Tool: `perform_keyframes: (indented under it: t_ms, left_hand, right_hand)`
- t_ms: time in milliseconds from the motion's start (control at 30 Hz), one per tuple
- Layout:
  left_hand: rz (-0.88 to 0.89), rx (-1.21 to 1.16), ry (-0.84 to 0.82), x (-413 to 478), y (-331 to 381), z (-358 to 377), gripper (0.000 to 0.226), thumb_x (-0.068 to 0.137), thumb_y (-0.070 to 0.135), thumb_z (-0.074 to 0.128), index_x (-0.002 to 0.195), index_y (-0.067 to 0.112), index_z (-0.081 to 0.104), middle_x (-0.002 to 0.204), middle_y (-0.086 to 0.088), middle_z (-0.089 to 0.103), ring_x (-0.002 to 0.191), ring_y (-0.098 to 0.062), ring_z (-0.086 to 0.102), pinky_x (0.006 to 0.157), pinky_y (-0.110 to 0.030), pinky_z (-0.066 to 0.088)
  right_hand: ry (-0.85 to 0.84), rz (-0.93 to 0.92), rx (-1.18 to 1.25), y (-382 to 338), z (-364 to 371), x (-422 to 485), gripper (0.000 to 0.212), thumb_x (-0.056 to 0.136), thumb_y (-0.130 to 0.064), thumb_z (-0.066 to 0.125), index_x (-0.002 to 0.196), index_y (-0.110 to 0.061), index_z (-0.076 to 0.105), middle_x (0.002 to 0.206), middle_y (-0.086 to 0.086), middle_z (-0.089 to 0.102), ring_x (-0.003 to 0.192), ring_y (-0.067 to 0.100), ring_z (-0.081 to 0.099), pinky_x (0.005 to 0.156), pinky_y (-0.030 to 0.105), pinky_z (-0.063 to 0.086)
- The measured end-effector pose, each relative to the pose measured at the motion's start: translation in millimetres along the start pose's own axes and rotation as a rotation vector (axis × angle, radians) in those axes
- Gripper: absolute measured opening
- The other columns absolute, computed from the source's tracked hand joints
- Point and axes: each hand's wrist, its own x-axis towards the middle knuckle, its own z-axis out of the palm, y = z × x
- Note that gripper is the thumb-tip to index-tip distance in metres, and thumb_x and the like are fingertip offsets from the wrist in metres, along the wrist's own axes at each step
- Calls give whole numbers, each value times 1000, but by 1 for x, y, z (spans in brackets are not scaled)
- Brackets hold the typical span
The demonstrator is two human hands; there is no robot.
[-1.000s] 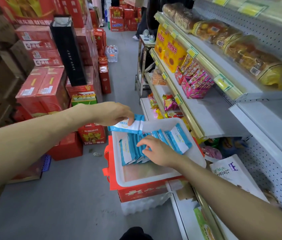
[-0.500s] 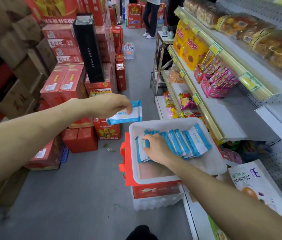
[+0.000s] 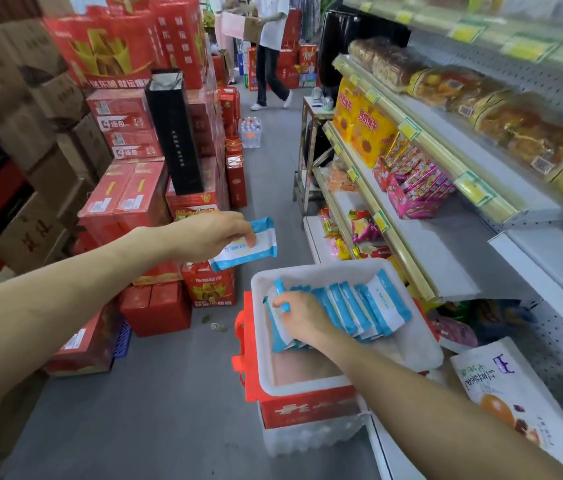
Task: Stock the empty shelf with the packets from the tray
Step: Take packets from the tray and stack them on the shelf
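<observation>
A white tray [image 3: 408, 355] rests on a red box in the aisle, holding a row of several blue-and-white packets [image 3: 359, 306]. My left hand [image 3: 211, 237] holds one blue-and-white packet [image 3: 249, 249] in the air, up and to the left of the tray. My right hand [image 3: 302, 317] is inside the tray, fingers closed on the leftmost packet [image 3: 278, 322] of the row, lifting its top end. The bare grey shelf [image 3: 446, 251] lies to the right of the tray, below pink snack boxes.
Stacked red cartons [image 3: 127, 202] and a tall black bag [image 3: 174, 133] line the left of the aisle. Stocked shelves [image 3: 411, 109] run along the right. A person [image 3: 271, 46] walks at the far end. A printed bag [image 3: 512, 393] leans by the lower shelf.
My left hand lifted its packet up and away from the tray. My right hand slid left along the row and closed on the leftmost packet. The view tilted up.
</observation>
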Motion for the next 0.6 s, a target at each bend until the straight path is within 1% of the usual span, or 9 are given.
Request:
perform_keyframes:
  t_ms: [100,167,200,233,333,400,433,500,600]
  left_hand:
    - [35,-46,35,13,11,-2,33,103,16,48,122,39,62,112,13,54,99,-11,56,85,-31,50]
    - [58,-88,20,27,26,-5,39,99,12,52,121,42,62,111,16,53,99,-9,55,84,-25,47]
    - [78,-103,11,36,36,-7,41,96,9,54,121,42,62,112,16,54,100,-9,56,86,-25,46]
    - [104,-114,4,47,48,-9,44,94,7,55,121,41,62,114,14,55,102,-9,57,89,-28,48]
    - [210,-106,-21,86,92,-20,50,90,0,54,124,35,65,122,6,59,109,-16,59,97,-38,48]
    - [299,-92,0,115,130,-28,51,90,-1,54,124,35,66,126,2,60,112,-20,60,98,-38,48]
    - [350,-94,18,128,149,-31,53,89,-1,54,123,39,65,127,3,60,113,-19,60,98,-39,48]
    - [468,-110,27,153,194,-39,55,88,4,52,120,48,61,129,8,60,113,-16,60,99,-39,49]
    - [615,-86,18,183,273,-47,53,90,3,51,124,42,64,131,10,58,114,-15,58,98,-38,48]
  right_hand:
    - [67,-28,56,17,-39,-14,39,92,-4,55,115,-28,75,124,-1,69,105,21,63,87,29,50]
    - [118,-12,97,34,-72,-27,44,86,1,52,104,-30,77,101,-8,71,84,15,62,68,27,47]
    - [143,7,125,45,-89,-35,47,83,3,49,100,-32,77,89,-11,67,73,13,59,61,27,43]
    - [173,22,136,55,-107,-44,50,80,4,47,95,-34,76,84,-11,64,70,13,57,58,28,43]
    - [249,38,62,84,-159,-82,51,74,3,48,90,-38,73,106,-6,69,86,15,61,68,28,44]
    - [269,77,13,104,-191,-115,51,76,5,51,96,-36,75,116,-3,70,95,16,62,74,26,43]
    - [281,102,-1,113,-205,-134,51,77,5,51,99,-34,75,120,-2,70,98,17,62,75,25,43]
    - [323,159,-40,135,-230,-174,55,77,6,49,104,-35,75,123,-2,67,96,15,59,72,26,40]
    - [381,255,-80,169,-260,-244,61,75,7,47,102,-41,74,122,-4,65,91,14,58,70,29,44]
